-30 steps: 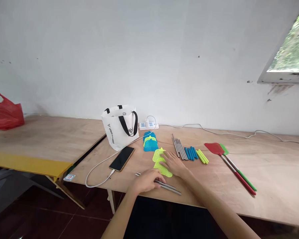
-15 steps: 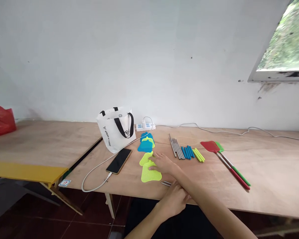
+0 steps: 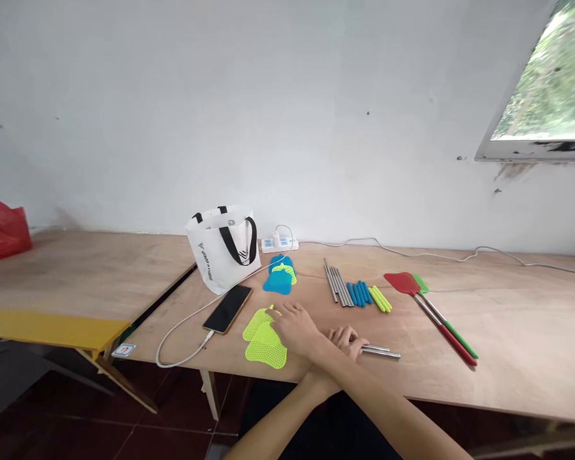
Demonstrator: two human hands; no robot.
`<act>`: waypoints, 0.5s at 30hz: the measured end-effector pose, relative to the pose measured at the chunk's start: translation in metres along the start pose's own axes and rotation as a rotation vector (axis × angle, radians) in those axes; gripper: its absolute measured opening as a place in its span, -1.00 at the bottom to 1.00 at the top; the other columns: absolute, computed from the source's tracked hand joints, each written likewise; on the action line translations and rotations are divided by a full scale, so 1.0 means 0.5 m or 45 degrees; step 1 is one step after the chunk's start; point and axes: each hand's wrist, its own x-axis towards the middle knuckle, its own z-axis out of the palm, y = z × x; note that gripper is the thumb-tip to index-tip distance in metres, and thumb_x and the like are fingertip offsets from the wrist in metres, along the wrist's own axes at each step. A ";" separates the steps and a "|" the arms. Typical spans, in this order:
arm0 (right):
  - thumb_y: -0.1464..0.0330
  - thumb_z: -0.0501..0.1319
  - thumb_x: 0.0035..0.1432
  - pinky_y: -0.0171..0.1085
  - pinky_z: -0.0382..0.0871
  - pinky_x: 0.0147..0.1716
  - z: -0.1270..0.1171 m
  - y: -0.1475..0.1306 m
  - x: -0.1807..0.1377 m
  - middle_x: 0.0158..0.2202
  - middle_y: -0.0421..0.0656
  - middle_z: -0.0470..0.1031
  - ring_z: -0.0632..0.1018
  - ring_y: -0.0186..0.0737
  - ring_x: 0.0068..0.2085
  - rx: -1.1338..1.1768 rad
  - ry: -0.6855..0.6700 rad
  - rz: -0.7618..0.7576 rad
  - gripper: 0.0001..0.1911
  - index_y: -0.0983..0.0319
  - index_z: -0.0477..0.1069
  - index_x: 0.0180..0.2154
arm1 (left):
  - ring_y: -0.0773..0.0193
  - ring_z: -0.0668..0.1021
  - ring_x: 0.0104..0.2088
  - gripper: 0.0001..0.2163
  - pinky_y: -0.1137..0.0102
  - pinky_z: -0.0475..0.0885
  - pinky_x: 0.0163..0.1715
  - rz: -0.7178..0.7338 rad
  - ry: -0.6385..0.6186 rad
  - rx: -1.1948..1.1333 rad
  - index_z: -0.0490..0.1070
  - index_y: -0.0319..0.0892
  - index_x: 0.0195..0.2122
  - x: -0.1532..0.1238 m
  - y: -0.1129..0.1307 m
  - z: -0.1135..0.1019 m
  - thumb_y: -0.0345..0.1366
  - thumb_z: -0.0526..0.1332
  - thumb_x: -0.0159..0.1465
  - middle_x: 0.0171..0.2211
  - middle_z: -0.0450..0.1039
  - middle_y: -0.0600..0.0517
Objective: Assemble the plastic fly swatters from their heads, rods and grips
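Observation:
My arms are crossed over the front of the wooden table (image 3: 508, 345). My right hand (image 3: 294, 327) lies flat, fingers spread, on the yellow-green mesh swatter heads (image 3: 263, 342) near the front edge. My left hand (image 3: 347, 338) is curled over two metal rods (image 3: 383, 351), whose ends stick out to its right. Behind lie blue and yellow mesh heads (image 3: 278, 281), a row of metal rods (image 3: 338, 285), blue grips (image 3: 359, 294) and yellow-green grips (image 3: 381, 298). A red swatter (image 3: 402, 283) and a green swatter (image 3: 419, 281) lie assembled on the right.
A white tote bag (image 3: 223, 246) stands at the back left, with a phone (image 3: 227, 308) on a white cable in front of it. A power strip (image 3: 278, 243) sits against the wall. A second table (image 3: 76, 281) on the left carries a red plastic bag (image 3: 0, 230).
My left hand slid the two metal rods from left to right along the front edge. My right hand dragged the yellow-green heads leftward and nearer the edge, so my arms now cross.

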 end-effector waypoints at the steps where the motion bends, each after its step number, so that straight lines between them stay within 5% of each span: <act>1: 0.37 0.03 0.43 -0.15 0.40 -0.05 -0.012 0.009 -0.008 0.06 -0.04 0.52 0.53 -0.09 0.01 0.044 0.050 0.049 -0.68 0.16 0.37 0.14 | 0.08 0.45 -0.01 -0.72 0.18 0.32 0.03 -0.015 -0.011 -0.003 0.47 -0.01 0.07 0.001 -0.004 -0.006 -0.40 0.13 0.40 -0.04 0.41 -0.04; 5: 0.34 -0.04 0.45 -0.12 0.39 0.01 -0.054 0.069 -0.069 0.04 -0.10 0.54 0.52 -0.06 0.03 0.310 0.352 0.251 -0.60 0.05 0.35 0.22 | 0.00 0.44 0.08 -0.65 0.12 0.29 0.14 -0.079 0.022 -0.068 0.41 0.04 0.19 -0.013 -0.017 -0.047 -0.33 0.04 0.45 0.09 0.42 -0.02; 10: 0.31 -0.08 0.43 -0.10 0.46 0.02 -0.056 0.156 -0.194 0.02 -0.07 0.55 0.54 -0.05 0.05 0.431 0.547 0.516 -0.56 0.07 0.41 0.19 | -0.07 0.39 0.21 -0.66 0.07 0.22 0.24 -0.043 0.067 0.053 0.37 -0.13 0.20 -0.046 -0.023 -0.106 -0.34 0.04 0.45 0.17 0.41 -0.14; 15: 0.16 0.06 0.39 0.01 0.42 0.12 -0.025 0.204 -0.296 0.12 -0.08 0.50 0.51 -0.02 0.14 0.426 0.384 0.545 -0.65 0.06 0.45 0.10 | -0.03 0.41 0.21 -0.68 0.07 0.27 0.21 -0.261 0.163 0.081 0.35 -0.09 0.20 -0.097 -0.040 -0.171 -0.26 0.07 0.45 0.22 0.34 -0.13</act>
